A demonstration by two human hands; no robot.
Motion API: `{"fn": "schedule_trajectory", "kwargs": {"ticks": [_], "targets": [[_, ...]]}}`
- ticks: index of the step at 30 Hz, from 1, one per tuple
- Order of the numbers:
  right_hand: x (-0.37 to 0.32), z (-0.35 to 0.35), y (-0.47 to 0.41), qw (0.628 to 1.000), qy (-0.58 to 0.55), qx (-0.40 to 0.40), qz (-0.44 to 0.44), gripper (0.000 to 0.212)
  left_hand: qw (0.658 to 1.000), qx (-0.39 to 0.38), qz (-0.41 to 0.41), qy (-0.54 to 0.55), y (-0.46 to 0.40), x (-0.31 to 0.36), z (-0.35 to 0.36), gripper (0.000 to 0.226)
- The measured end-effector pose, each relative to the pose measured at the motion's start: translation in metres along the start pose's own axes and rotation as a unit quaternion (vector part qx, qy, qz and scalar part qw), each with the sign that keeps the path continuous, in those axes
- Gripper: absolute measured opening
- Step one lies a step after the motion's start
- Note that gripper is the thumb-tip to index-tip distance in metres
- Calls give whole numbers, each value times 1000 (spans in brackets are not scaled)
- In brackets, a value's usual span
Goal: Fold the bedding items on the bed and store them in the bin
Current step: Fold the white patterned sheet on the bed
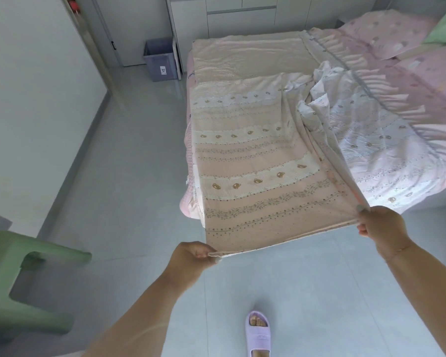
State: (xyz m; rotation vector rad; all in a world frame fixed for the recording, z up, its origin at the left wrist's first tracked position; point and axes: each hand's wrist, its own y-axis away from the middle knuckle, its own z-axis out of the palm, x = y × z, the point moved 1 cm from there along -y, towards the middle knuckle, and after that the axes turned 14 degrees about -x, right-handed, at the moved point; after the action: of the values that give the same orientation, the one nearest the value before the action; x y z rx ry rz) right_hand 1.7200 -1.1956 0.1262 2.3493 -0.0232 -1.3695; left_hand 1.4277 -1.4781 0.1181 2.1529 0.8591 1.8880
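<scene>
Head view, landmark: I place everything against the bed (191, 140), which runs from mid-frame up toward the cabinets at the back.
Quilt axis: from my seat the quilt (255, 181) runs lengthwise away from the hands, its near short edge toward me and its far end lying up the bed.
Quilt position: most of it lies on the bed's left half; the near end is lifted off the foot of the bed and stretched taut over the floor.
Quilt look: peach-pink cloth with cream bands crossing the long axis, small brown bear motifs on the bands, rows of dotted and leafy trim between them.
Quilt right side: a paler, bunched part is folded over and rumpled toward the bed's middle.
Left hand (191, 256): I see it pinching the near left corner of the quilt, fingers curled round the edge, off the bed's foot.
Right hand (381, 230): it grips the near right corner, held higher and closer to the bed than the left.
Bin (159, 60): grey-blue, open-topped, on the floor just left of the bed's far corner.
Pillows (389, 32): pink, at the bed's far right.
Stool (23, 276): green, on the floor well left of the bed's foot.
Slipper (258, 333): lilac, on my foot, below the quilt's lifted edge.
</scene>
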Motion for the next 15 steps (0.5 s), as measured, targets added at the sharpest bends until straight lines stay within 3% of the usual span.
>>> {"fn": "schedule_trajectory", "kwargs": {"ticks": [9, 15], "targets": [[41, 18, -25, 989, 113, -46, 84, 31, 987, -41, -81, -135, -27, -27, 20, 13], [37, 32, -60, 975, 68, -128, 171, 33, 986, -20, -125, -108, -67, -23, 7, 6]]}}
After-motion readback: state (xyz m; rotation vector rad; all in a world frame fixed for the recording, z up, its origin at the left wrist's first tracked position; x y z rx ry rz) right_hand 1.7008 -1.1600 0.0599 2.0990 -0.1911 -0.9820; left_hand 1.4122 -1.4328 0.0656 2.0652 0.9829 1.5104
